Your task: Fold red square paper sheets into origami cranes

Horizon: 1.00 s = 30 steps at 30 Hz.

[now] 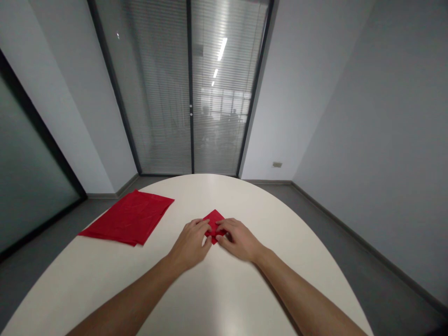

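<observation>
A small folded red sheet (214, 217), paper or cloth, lies on the table in front of me with one corner pointing away. My left hand (193, 239) rests at its left side, fingers curled over the edge and thumb near the close corner. From the right, my right hand (239, 237) bends its fingers onto the same sheet, its thumb at the near side. Both hands pinch or press the sheet near its middle, and the fingers cover much of its left and right corners.
At the left of the round white table (224, 289) lies a stack of larger red sheets (135, 217), creased and slightly out of line, reaching the table's edge. Beyond the table stand a glass partition with blinds (168, 116) and a grey wall (297, 93) with a socket (277, 164).
</observation>
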Tool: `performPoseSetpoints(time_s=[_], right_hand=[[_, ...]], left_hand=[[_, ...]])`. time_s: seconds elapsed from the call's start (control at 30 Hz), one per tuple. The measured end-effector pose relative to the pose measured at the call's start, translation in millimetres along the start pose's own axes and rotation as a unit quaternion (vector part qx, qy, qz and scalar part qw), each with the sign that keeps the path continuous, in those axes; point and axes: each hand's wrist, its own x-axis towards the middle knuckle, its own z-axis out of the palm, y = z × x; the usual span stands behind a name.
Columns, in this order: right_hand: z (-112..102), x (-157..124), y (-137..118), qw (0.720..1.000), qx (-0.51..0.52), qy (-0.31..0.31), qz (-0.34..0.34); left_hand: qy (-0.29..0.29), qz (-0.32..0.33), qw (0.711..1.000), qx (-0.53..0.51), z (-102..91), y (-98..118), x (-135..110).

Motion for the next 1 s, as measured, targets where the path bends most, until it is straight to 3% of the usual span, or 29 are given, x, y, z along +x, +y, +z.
performPoseSetpoints(time_s=[0.57, 0.8, 1.0], right_hand=[[3.4, 1.2, 6.6, 0.996, -0.05, 0.026, 0.073], [4.1, -0.4, 9.7, 0.998, -0.016, 0.026, 0.059], [3.9, 0.1, 9.6, 0.999, -0.021, 0.02, 0.037]], left_hand=[[-0.008, -0.058, 0.998, 0.031, -3.2, -1.2, 4.4], [-0.016, -0.095, 0.995, 0.032, -4.5, 0.0, 2.6], [-0.003, -0.056, 0.998, 0.024, -7.9, 1.9, 3.5]])
